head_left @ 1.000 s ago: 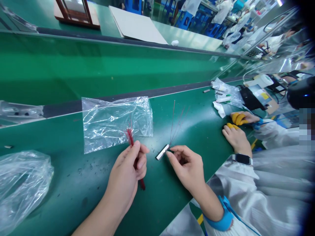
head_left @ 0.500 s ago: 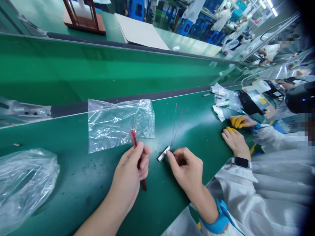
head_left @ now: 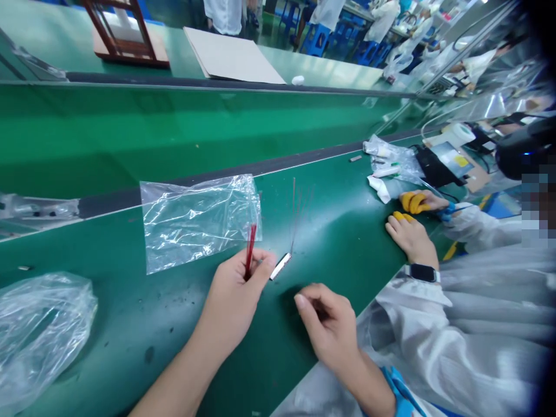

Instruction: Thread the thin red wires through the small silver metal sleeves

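Observation:
My left hand (head_left: 234, 298) is closed around a bundle of thin red wires (head_left: 251, 249), whose upper ends stick up above the fingers. At its thumb and fingertips is a small, narrow silver-and-black connector-like piece (head_left: 281, 266) with a few fine reddish wires (head_left: 294, 211) rising from its far end. My right hand (head_left: 328, 324) is apart from that piece, to its lower right, above the green table (head_left: 256, 370). Its fingers are curled with the thumb against them; whether anything is inside is hidden. A clear plastic bag (head_left: 191, 223) lies flat beyond my left hand.
Another crumpled clear bag (head_left: 47, 341) lies at left. On the right, a co-worker's hands (head_left: 412, 237) with yellow finger covers rest near the table edge. Beyond them are a plastic bag of items (head_left: 391, 159) and a black device (head_left: 438, 168). A green raised barrier (head_left: 174, 127) runs behind.
My right hand has let go of the small connector-like piece and drawn back down. The left hand has turned and moved to it, still holding the red wires, which now stand more upright.

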`<state>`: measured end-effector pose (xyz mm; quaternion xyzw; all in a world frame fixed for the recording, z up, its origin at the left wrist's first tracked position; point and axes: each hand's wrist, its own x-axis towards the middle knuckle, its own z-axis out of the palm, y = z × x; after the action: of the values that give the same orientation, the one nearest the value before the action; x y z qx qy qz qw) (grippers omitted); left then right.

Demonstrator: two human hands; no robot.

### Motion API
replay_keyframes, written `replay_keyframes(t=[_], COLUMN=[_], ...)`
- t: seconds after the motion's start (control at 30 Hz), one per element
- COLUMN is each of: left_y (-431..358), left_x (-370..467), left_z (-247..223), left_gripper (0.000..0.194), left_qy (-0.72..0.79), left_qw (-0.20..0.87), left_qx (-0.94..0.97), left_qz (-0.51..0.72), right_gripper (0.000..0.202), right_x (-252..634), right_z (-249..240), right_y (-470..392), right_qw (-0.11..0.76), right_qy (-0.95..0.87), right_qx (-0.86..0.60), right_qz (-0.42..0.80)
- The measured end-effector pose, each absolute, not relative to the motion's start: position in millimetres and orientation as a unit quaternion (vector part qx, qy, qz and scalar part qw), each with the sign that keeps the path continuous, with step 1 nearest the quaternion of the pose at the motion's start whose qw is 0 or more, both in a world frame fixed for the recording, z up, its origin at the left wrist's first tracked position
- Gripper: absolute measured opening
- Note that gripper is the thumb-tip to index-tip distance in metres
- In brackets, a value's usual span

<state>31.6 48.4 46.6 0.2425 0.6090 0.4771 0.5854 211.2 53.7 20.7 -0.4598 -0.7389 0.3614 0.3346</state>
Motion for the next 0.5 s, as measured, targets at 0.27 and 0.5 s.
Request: replay_keyframes(t=[0.27, 0.5], left_y=[76.2, 82.9], left_x=[39.0, 45.4], left_z=[44.5, 40.5], left_gripper=[0.024, 0.026], left_qy=[0.723, 0.738], left_qw=[0.457, 0.427], left_qx=[0.428, 0.453], left_qz=[0.291, 0.26], right_gripper=[0.014, 0.017], right_x=[227.0, 224.2], right_z=[12.2, 13.0], right_y=[87.0, 89.5], right_qw=[0.275, 0.265], right_qy=[-0.79, -0.807], right_qx=[-0.487, -0.477], right_qz=[0.252, 0.226])
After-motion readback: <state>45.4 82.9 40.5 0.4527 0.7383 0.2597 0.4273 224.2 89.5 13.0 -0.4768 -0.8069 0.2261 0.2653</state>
